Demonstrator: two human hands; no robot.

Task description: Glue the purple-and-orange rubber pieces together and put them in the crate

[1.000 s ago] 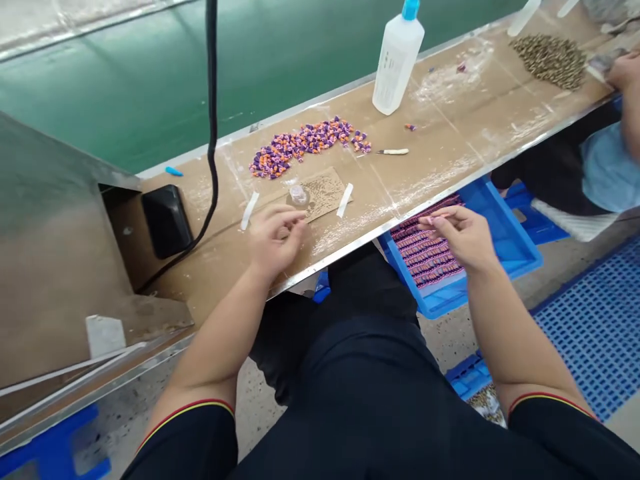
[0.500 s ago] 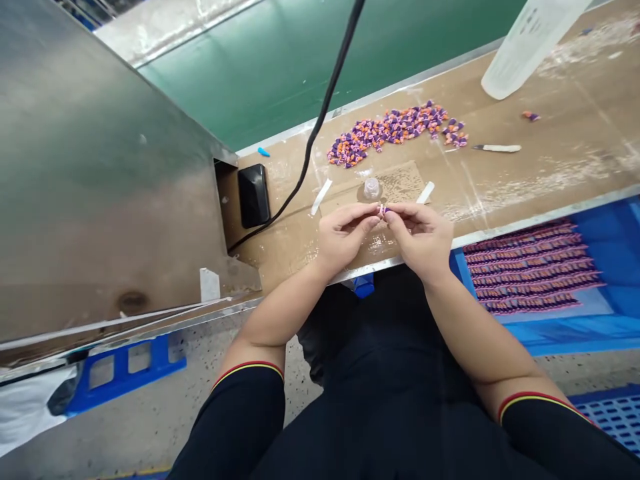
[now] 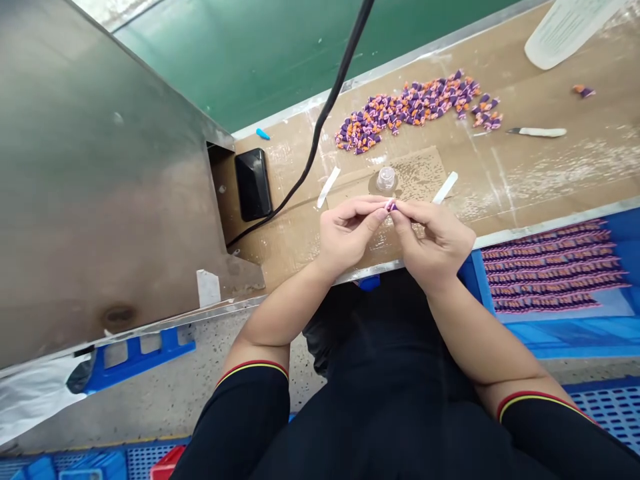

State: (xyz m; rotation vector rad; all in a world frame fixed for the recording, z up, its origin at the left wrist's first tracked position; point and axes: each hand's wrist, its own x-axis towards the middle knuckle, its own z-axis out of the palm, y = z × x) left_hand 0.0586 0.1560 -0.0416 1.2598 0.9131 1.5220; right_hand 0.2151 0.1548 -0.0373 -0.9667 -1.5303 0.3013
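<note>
Between the fingertips of both hands is a small purple, pink and white piece, mostly covered by the fingers. My left hand pinches its left side, and my right hand pinches its right side. Just beyond the fingers stands a small clear cup on a wet-spotted cardboard sheet. Farther back lies a heap of similar purple, orange and pink pieces. A single loose piece sits at the far right.
A white-handled knife lies right of the heap. Tape strips hold the cardboard. A black phone and hanging black cable are at left, beside a metal cabinet. A blue bin holds rows of pieces.
The view has shifted and tilted slightly, so the bench items appear moved. Both hands keep their pinch on the small piece, with little change of finger position.
</note>
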